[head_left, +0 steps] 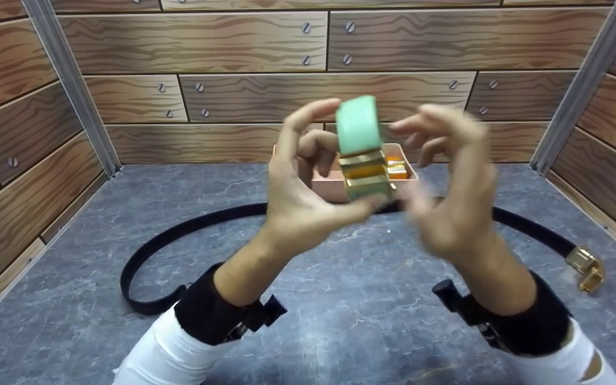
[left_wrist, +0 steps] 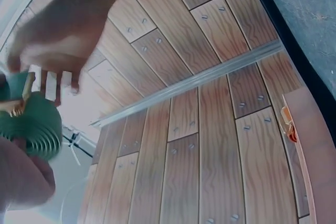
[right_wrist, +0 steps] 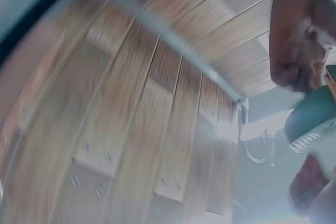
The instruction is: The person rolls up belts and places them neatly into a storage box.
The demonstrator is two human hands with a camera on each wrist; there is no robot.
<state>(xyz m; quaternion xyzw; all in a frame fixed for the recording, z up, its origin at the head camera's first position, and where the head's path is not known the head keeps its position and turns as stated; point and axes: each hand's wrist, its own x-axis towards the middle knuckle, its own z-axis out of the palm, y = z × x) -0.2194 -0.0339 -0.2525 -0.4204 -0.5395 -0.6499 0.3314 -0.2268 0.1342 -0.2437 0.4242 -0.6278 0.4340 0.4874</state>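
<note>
A mint-green belt point(head_left: 359, 125), coiled into a tight roll with a gold buckle point(head_left: 366, 176), is raised over the table. My left hand point(head_left: 300, 200) grips it between thumb and fingers. The layered edge of the coil point(left_wrist: 44, 132) shows in the left wrist view. Just to the right of the roll, my right hand point(head_left: 457, 198) is blurred, its fingers loosely bent and apart from the belt. Both wrist views show the roll only partly, cut off by the frame edge.
Behind the hands stands a pink box point(head_left: 332, 190) with an orange item with gold metal point(head_left: 397, 168) inside. A black belt point(head_left: 179, 227) lies in a wide arc across the grey table, its gold buckle point(head_left: 586, 264) at the right. Wood-patterned walls point(head_left: 254, 43) enclose the table.
</note>
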